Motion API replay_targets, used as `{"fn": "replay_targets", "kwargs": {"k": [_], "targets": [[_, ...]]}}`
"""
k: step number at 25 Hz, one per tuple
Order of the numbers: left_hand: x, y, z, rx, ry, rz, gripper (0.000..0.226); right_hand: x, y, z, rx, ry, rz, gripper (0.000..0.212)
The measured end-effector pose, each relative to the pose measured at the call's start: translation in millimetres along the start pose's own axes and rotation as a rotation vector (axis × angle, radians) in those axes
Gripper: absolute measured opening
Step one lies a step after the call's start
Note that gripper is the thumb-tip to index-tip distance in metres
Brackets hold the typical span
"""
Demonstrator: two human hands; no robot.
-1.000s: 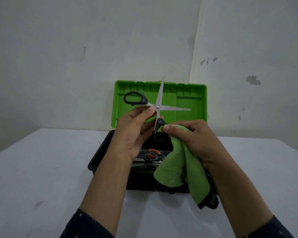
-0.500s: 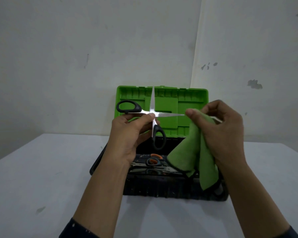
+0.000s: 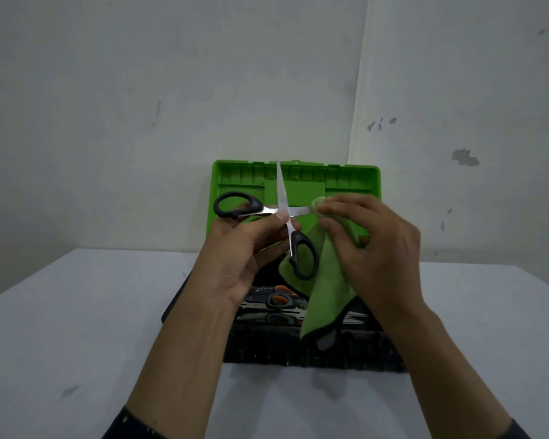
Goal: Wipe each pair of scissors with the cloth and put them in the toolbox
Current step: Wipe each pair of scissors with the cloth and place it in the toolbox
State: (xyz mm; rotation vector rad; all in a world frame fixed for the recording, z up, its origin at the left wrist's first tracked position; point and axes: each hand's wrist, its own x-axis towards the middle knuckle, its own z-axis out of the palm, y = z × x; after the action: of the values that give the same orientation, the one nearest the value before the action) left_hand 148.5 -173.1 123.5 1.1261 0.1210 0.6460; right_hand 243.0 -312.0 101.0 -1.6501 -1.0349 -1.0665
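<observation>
Your left hand (image 3: 238, 248) curls around the black-handled scissors (image 3: 282, 198) near the pivot, holding them with blades spread wide above the open toolbox (image 3: 298, 353). Your right hand (image 3: 377, 248) pinches the green cloth (image 3: 325, 286) around the sideways blade.

— What colour are the scissors (image 3: 282, 194)?
— Black handles, silvery blades. The cloth (image 3: 325, 286) at 4 o'clock of them is bright green, with a dark edge and a grey underside.
— And the toolbox (image 3: 298, 353)?
— Black body, bright green lid (image 3: 241, 179). The spare pair (image 3: 279, 300) inside has orange and dark grey handles.
— The counter (image 3: 76, 327)?
— Pale grey-white, with a dark smudge toward 7 o'clock. The wall (image 3: 171, 90) is off-white with grey chipped patches at 2 o'clock. The sleeve (image 3: 127, 426) is dark navy with tiny pale flecks.
</observation>
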Motion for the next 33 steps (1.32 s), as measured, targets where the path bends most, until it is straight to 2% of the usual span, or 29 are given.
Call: {"fn": "replay_targets", "kwargs": {"k": [3, 6, 8, 13, 16, 18, 21, 24, 28, 33], "targets": [[1, -3, -2, 0.038, 0.019, 0.011, 0.013, 0, 14, -5, -0.05, -0.014, 0.048, 0.016], [3, -7, -3, 0.048, 0.046, 0.013, 0.012, 5, 19, -18, -0.065, 0.067, 0.097, 0.017], [2, -9, -2, 0.063, 0.029, 0.018, 0.012, 4, 9, -14, -0.024, 0.083, 0.046, 0.018], [-1, -10, 2, 0.101, -0.02, -0.001, 0.013, -11, 7, 12, -0.062, -0.038, -0.063, 0.021], [3, -11, -2, 0.074, 0.021, -0.031, 0.009, -8, 19, 2, -0.067, 0.034, 0.007, 0.02], [3, -13, 0, 0.084, 0.011, -0.032, 0.009, -6, 13, 1, -0.057, 0.073, -0.013, 0.018], [2, -13, 1, 0.082, -0.016, -0.025, 0.01, -12, -5, 15, -0.032, -0.018, -0.116, 0.019], [3, -11, -2, 0.091, -0.012, -0.031, 0.008, -14, -2, 17, -0.044, -0.091, -0.108, 0.02], [5, -16, -4, 0.118, 0.012, -0.05, 0.009, -10, 4, 9, -0.127, -0.055, -0.006, 0.019], [5, -16, -4, 0.18, -0.011, -0.001, 0.006, -17, -8, 22, -0.092, -0.061, -0.041, 0.02]]}}
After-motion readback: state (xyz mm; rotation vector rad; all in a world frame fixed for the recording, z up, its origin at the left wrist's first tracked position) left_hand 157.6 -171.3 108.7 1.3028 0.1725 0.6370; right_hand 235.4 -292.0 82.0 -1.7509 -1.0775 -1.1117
